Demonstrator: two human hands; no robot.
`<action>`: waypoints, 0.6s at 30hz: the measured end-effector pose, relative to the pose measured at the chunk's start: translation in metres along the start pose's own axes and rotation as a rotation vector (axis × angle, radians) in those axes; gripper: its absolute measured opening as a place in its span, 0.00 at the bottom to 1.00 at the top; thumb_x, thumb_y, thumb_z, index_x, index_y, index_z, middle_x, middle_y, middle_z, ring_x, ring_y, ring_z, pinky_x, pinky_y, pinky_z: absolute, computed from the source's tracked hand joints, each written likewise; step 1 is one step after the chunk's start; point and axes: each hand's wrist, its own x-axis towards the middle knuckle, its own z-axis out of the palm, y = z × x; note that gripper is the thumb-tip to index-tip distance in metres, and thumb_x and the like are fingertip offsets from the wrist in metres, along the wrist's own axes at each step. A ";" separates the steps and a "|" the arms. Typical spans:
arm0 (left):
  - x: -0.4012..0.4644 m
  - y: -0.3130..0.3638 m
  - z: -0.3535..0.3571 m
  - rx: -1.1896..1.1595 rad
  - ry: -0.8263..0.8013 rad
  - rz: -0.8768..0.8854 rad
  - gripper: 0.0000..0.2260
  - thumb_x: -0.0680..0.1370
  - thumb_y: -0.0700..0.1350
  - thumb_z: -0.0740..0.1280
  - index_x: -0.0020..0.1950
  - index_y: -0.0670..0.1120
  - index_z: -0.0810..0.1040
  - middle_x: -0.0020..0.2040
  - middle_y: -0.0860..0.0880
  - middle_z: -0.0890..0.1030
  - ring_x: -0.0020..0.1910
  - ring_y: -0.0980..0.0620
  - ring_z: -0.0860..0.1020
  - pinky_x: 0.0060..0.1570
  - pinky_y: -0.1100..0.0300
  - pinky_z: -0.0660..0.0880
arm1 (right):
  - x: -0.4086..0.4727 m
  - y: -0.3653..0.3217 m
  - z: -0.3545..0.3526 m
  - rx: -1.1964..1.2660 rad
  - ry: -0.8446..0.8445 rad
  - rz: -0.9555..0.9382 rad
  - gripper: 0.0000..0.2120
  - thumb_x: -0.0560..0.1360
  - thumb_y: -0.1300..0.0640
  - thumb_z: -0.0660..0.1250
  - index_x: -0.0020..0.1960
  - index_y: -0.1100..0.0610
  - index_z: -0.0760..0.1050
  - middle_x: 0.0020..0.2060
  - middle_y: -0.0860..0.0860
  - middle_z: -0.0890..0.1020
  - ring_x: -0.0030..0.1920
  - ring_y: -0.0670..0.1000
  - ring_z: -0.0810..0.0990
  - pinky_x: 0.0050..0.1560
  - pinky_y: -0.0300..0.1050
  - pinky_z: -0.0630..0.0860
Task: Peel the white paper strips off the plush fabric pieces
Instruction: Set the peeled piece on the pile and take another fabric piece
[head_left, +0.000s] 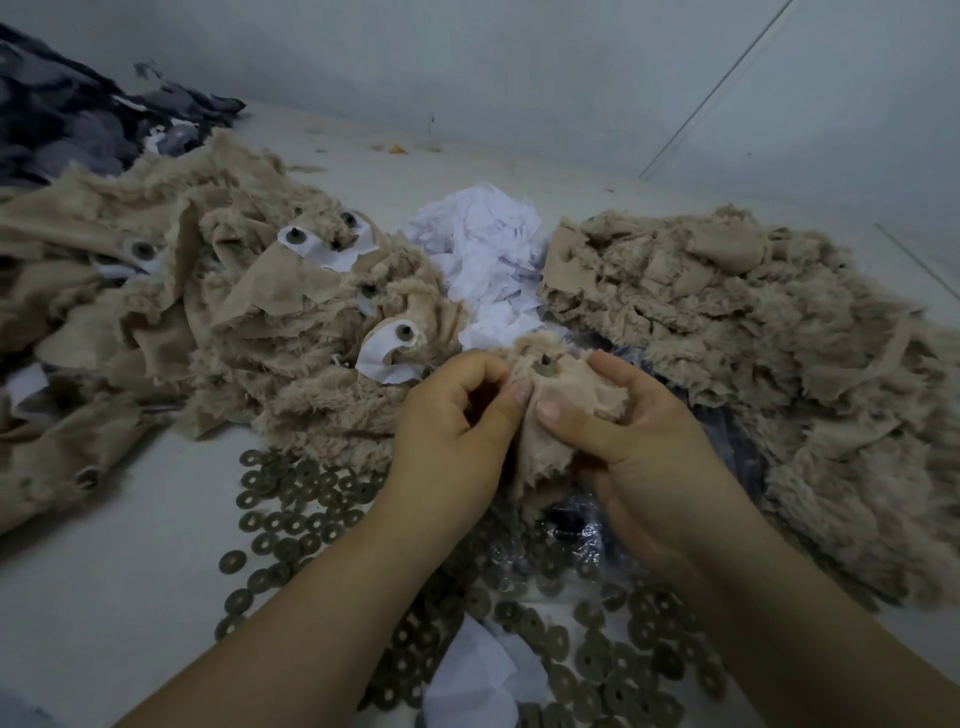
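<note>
I have one tan plush piece (566, 400) pinched between both hands, held just above the table (130, 545) with its smooth backing turned up toward me. My left hand (447, 426) is curled tight, thumb pressed against the piece's left edge and the other fingers folded in behind it. My right hand (639, 447) is curled too, thumb laid across the backing from the right, fingers wrapped under the fabric where I cannot see them. A brown round washer (544, 368) sits on the backing near the top of the piece, just above my thumbs; I can see no white paper on this piece from here. To my left lies a heap of plush pieces (234, 322), several with white paper strips (382, 358) around their washers. To my right is a second heap of plush pieces (753, 332) showing no paper. Between the two heaps, just beyond my hands, is a pile of crumpled white paper (483, 244). Loose brown washers (291, 514) are scattered across the table under and around my forearms, some over a clear plastic bag (576, 525). Dark grey fabric (62, 114) lies at the far left.
</note>
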 end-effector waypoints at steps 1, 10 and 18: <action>-0.001 0.000 0.000 0.019 0.010 0.014 0.08 0.79 0.43 0.67 0.41 0.43 0.77 0.37 0.45 0.78 0.37 0.46 0.77 0.37 0.50 0.76 | 0.000 0.001 0.001 -0.034 0.024 0.003 0.48 0.48 0.57 0.81 0.68 0.54 0.70 0.60 0.54 0.82 0.54 0.55 0.85 0.52 0.57 0.83; 0.000 0.001 -0.001 0.244 0.098 0.245 0.08 0.78 0.42 0.65 0.40 0.41 0.74 0.37 0.51 0.73 0.38 0.52 0.72 0.39 0.62 0.68 | -0.008 0.002 0.006 -0.038 -0.177 0.175 0.25 0.64 0.52 0.74 0.56 0.65 0.80 0.48 0.59 0.86 0.45 0.54 0.86 0.42 0.47 0.83; 0.001 0.000 0.000 0.000 -0.029 0.078 0.09 0.79 0.47 0.63 0.42 0.44 0.73 0.36 0.52 0.72 0.35 0.53 0.71 0.36 0.55 0.70 | -0.003 -0.004 0.004 0.244 -0.046 -0.016 0.17 0.74 0.60 0.66 0.61 0.65 0.77 0.52 0.61 0.85 0.52 0.56 0.86 0.48 0.46 0.84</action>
